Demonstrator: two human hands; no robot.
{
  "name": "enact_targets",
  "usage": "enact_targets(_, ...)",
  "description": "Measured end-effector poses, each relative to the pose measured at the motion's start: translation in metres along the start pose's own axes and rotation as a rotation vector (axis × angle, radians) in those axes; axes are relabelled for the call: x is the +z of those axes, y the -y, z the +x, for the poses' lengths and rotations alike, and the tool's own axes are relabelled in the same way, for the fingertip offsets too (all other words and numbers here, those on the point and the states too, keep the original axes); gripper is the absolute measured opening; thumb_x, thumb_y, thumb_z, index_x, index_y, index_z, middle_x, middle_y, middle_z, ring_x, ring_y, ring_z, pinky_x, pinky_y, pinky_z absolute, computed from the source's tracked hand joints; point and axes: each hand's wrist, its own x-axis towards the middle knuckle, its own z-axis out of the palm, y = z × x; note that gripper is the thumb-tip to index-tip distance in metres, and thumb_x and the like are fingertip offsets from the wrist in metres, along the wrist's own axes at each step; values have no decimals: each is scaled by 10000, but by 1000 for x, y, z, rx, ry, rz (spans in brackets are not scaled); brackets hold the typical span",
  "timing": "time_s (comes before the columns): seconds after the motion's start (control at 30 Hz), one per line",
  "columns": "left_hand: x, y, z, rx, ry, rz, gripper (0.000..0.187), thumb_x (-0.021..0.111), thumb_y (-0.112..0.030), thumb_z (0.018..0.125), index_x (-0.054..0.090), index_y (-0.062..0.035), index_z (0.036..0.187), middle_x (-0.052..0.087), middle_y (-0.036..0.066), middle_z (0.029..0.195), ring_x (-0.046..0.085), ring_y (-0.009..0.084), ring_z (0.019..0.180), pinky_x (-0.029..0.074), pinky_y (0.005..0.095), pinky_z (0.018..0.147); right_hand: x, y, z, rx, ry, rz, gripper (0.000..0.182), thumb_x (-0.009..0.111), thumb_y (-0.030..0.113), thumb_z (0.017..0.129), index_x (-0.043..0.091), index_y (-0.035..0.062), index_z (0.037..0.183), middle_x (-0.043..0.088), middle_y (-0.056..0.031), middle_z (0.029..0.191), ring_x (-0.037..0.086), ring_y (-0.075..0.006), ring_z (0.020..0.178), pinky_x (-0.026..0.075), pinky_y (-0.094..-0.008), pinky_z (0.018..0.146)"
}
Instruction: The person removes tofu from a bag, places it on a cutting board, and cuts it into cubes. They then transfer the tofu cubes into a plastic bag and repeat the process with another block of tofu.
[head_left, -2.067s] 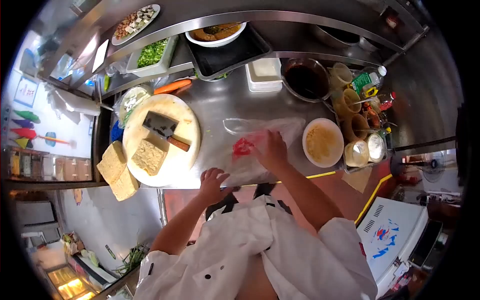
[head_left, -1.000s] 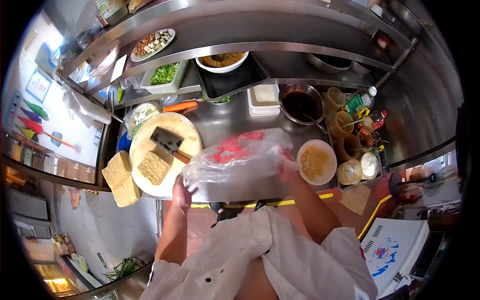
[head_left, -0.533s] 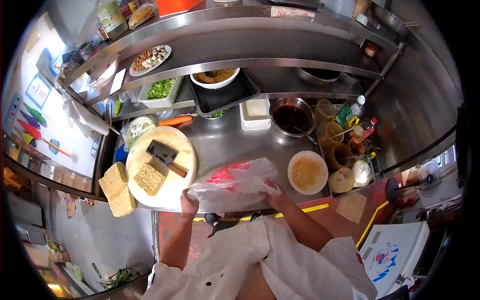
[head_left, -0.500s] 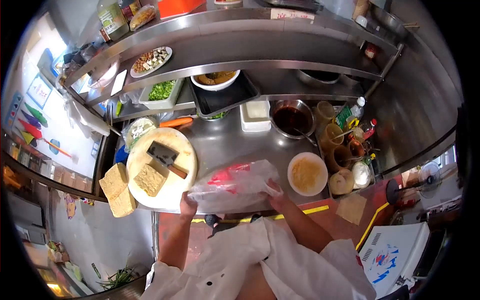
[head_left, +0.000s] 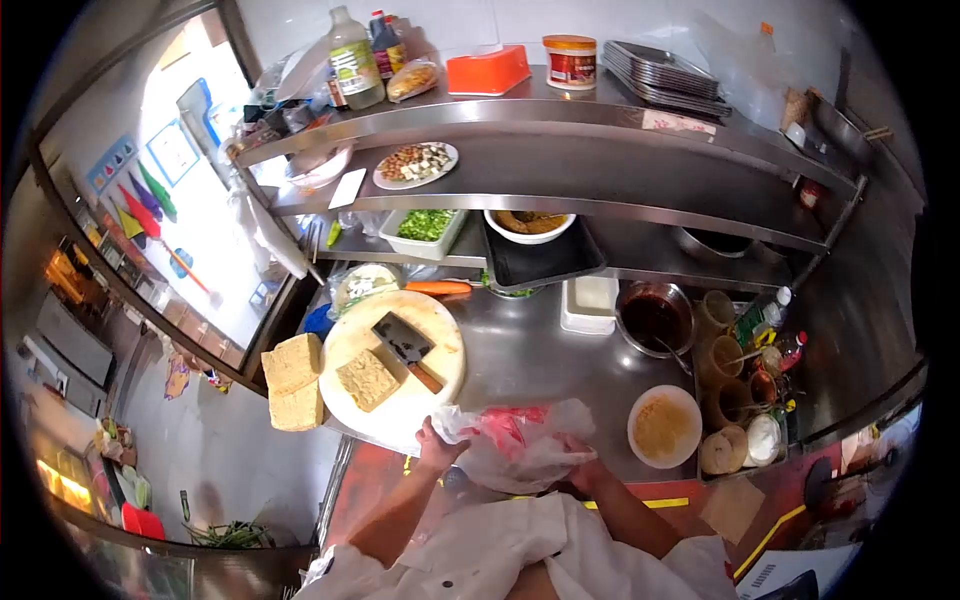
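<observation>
A crumpled clear plastic bag (head_left: pixel 520 455) with red print hangs between my two hands at the counter's front edge. My left hand (head_left: pixel 441 448) grips its left end. My right hand (head_left: pixel 580 462) is closed on the right side, partly hidden by the film. Left of the bag is a round cutting board (head_left: pixel 445 325), close to my left hand. On it lie a cleaver (head_left: pixel 402 338) with a wooden handle and a tan, porous tofu-like block (head_left: pixel 367 381). Two similar slabs (head_left: pixel 293 364) rest beside the board's left edge.
Right of the bag sits a white bowl (head_left: pixel 664 427) of yellowish food. Behind it are a steel bowl of dark sauce (head_left: pixel 654 318), white containers (head_left: pixel 590 305) and several seasoning jars (head_left: pixel 722 358). A carrot (head_left: pixel 436 287) lies behind the board. Steel shelves (head_left: pixel 600 122) overhang the counter's back.
The bag has gone from stretched wide to bunched up, with my hands closer together. The view has tilted up and turned left, showing more of the top shelf.
</observation>
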Motion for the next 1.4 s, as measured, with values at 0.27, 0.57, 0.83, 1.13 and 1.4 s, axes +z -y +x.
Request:
enact_targets(0.27,17,167,63,-154,131,-692,325,584,-64,952,599,-15,1273,681,158,1161,679,278,1003,560,400,888,-23,19,-27,347,308,-509,494,699,77,961,580,63,1440,638,-63,1349,633,-207,1163,515,-398,1039)
enact_targets(0.57,-42,45,-9,-364,337,-1184,452,533,-218,1027,513,0,1421,657,184,1258,642,316,1115,532,434,983,-75,16,-23,188,81,-1271,354,698,254,955,694,50,1243,727,-119,1099,679,-261,971,549,-382,909)
enact_targets(0.83,-65,-11,-15,306,223,140,718,782,-250,944,385,-22,1496,543,230,1385,541,304,1278,489,420,1041,-31,38,39,-5,-519,1,232,555,77,974,590,53,1202,630,-97,1037,635,-187,833,562,-325,696)
enact_targets(1.13,-171,-159,-54,611,-352,-258,537,715,-29,821,553,14,1331,684,162,1069,695,250,937,555,335,853,140,120,-22,-1150,-466,-1188,468,770,321,885,580,42,1209,643,-150,1039,674,-327,967,546,-463,835)
enact_targets(1.4,-66,9,-47,7,418,-662,417,637,-134,967,586,5,1356,727,193,1188,709,326,1045,579,435,881,-47,28,13,-249,-407,-1617,427,645,423,959,675,17,1087,717,-206,1028,698,-356,976,562,-475,857)
